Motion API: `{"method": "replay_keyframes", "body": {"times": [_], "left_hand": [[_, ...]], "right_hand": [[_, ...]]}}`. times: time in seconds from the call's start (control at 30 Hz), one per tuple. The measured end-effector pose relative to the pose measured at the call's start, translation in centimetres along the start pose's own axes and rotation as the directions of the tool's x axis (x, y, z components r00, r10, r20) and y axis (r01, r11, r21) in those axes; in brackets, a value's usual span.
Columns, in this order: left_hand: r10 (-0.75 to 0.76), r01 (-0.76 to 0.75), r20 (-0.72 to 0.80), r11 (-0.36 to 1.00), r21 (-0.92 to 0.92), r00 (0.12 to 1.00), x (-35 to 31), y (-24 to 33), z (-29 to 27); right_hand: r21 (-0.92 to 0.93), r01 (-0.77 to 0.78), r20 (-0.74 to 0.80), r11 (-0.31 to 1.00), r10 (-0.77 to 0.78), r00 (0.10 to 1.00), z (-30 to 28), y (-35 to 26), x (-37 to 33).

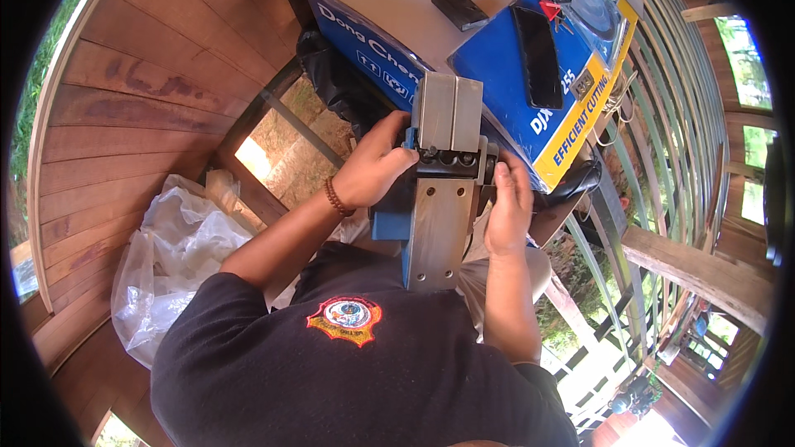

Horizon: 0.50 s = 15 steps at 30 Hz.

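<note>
An electric planer (441,232) with a blue body lies upside down in front of my torso, its metal sole facing up. The dark cutter drum (451,163) shows in the gap between the two sole plates. My left hand (374,164) grips the planer's left side, its thumb beside the drum and its other fingers partly hidden. On the opposite side, my right hand (508,211) is closed around the edge near a dark round part (492,162) at the drum's end. The planer's far end meets the edge of a blue and white cardboard box (489,58).
On the box lie a black phone (537,58), a dark flat block (460,10), a red item (549,8) and a clear plastic package (592,12). A crumpled clear bag (178,248) sits left by the plank wall (149,108). Metal bars (654,141) and a wooden beam (696,275) stand right.
</note>
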<state>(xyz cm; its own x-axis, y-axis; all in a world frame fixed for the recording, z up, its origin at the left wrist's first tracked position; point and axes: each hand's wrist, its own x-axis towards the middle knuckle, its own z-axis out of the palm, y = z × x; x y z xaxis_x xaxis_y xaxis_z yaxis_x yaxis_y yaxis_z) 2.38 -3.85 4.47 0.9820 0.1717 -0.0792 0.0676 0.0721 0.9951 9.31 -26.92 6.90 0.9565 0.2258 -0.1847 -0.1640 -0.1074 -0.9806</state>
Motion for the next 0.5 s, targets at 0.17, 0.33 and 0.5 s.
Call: {"method": "replay_keyframes", "body": {"times": [0.17, 0.33, 0.5], "left_hand": [[-0.044, 0.041, 0.079, 0.999, 0.029, 0.996, -0.2, 0.6, -0.5], [-0.064, 0.065, 0.054, 0.998, -0.017, 0.996, -0.3, 0.9, -0.8], [-0.107, 0.105, -0.025, 0.993, -0.062, 0.994, -0.5, 1.0, -0.9]], "right_hand": [[0.265, -0.171, 0.123, 0.949, 0.143, 0.982, 1.4, 1.4, 0.0], [0.392, -0.217, 0.209, 0.894, 0.143, 0.967, 2.0, 0.9, 0.4], [0.376, -0.199, 0.202, 0.905, 0.13, 0.971, 2.4, 0.7, 0.3]]}}
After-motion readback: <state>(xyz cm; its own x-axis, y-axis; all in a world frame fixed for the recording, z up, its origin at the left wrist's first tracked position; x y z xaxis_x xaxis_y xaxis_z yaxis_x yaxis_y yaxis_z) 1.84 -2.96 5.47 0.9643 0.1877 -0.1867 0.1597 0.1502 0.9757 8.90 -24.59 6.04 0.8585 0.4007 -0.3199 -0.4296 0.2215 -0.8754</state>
